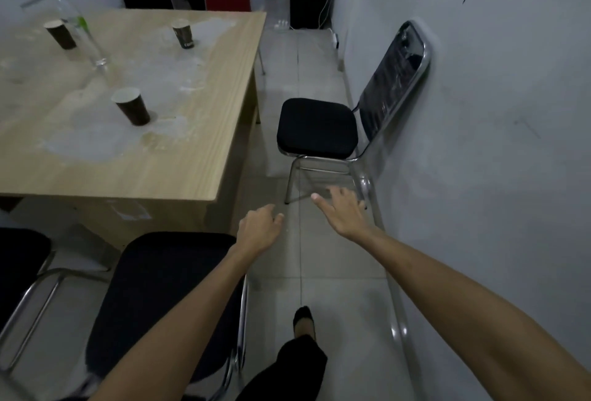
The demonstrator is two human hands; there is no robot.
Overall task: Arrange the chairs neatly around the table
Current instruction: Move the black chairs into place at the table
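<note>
Black chair (316, 127) against the wall, apart from table (179, 157): not yet placed. Right hand (343, 213) spread, left hand (260, 228) loosely curled, both empty.

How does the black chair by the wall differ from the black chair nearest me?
The chair by the wall stands apart from the table, its backrest against the wall; the near chair sits close to the table's front edge, under the left arm. Neither hand touches either. Both have black seats and chrome frames.
</note>
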